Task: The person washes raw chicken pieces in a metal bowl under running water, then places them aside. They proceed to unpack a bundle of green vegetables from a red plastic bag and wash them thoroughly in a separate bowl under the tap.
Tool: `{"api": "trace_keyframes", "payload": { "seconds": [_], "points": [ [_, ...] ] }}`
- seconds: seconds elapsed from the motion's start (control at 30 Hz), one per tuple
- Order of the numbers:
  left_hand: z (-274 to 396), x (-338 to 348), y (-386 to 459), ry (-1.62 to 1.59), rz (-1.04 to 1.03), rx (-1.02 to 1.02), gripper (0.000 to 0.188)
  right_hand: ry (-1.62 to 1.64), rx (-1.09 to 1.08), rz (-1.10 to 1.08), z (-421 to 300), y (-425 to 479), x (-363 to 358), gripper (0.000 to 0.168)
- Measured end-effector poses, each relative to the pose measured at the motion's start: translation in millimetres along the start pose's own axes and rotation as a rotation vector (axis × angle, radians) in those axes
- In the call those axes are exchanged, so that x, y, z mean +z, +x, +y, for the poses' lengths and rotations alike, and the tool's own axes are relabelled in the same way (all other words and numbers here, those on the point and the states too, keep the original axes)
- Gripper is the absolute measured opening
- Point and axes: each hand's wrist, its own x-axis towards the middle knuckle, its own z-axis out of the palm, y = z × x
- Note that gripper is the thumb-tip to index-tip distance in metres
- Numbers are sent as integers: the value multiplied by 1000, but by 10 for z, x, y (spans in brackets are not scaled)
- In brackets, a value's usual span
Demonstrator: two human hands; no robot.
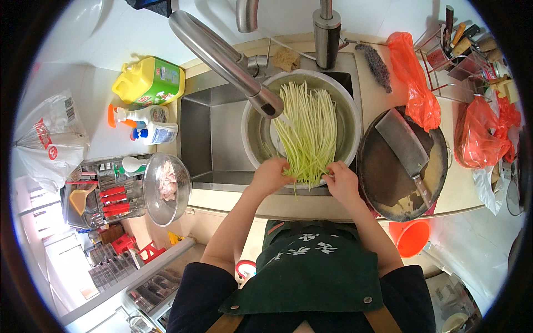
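Observation:
A big bundle of long, thin, pale-green vegetable stalks lies in a wide metal basin. The basin sits over the right part of a stainless steel sink. At the bundle's near left corner, my left hand has its fingers closed around stalk ends. My right hand pinches the ends at the near right corner, by the basin rim. A few tips poke over the near rim between both hands. Above the basin's left side hangs the spout of a steel faucet.
Right of the sink, a cleaver rests on a round, dark-stained chopping board, beside a red plastic bag. To the left are a clear bowl of raw meat, spray bottles and a yellow detergent jug. A knife rack stands far right.

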Motion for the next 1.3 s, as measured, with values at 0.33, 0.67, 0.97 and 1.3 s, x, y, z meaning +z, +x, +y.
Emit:
{"api": "trace_keyframes", "payload": {
  "seconds": [0.33,0.67,0.97,1.3],
  "points": [
    [-424,330,258,-2,-203,-24,29,-219,-50,-313,43,353,493,17],
    [-690,510,647,-101,-86,8,36,-307,-9,-282,-81,495,775,13],
    [-446,-244,671,-480,234,-42,27,-158,-91,-170,-208,100,295,21],
    [-109,-220,935,-1043,358,-204,21,18,-29,221,-41,-493,-383,18]
  ]
}}
